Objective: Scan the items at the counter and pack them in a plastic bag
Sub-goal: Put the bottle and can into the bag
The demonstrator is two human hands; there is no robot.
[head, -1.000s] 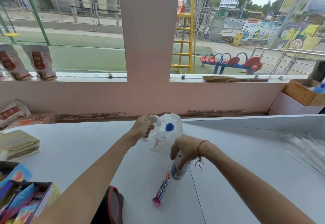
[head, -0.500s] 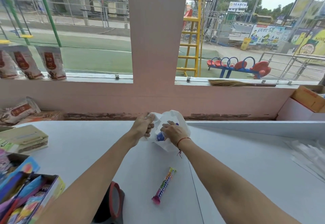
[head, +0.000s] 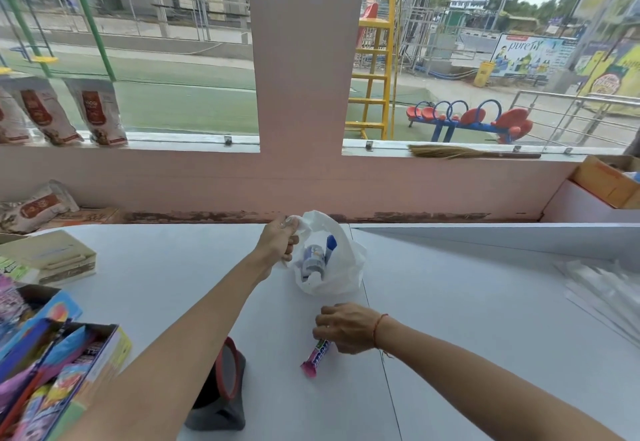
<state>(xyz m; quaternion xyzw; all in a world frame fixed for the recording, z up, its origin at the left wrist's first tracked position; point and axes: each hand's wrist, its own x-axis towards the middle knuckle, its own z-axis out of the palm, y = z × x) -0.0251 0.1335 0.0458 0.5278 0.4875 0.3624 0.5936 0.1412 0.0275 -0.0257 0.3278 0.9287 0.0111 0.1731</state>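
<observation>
A white plastic bag (head: 337, 276) stands open on the white counter (head: 467, 336), mid-way back. My left hand (head: 278, 245) grips its left rim and holds the mouth open. Inside lie a small bottle (head: 311, 260) and a blue-capped item (head: 330, 246). Nearer to me a colourful candy roll (head: 317, 357) with a pink end lies on the counter. My right hand (head: 344, 328) is closed over the roll's far end; the near end sticks out from under the fingers.
A dark barcode scanner (head: 221, 392) with a red rim sits by my left forearm. Open boxes of candy (head: 52, 371) fill the near left. Beige boxes (head: 55, 257) lie farther left. Clear plastic bags (head: 606, 295) are stacked at the right. A cardboard box (head: 609, 181) stands far right.
My right hand put the small bottle into the bag, then came back toward me and closed on the candy roll. My left hand kept hold of the bag's rim.
</observation>
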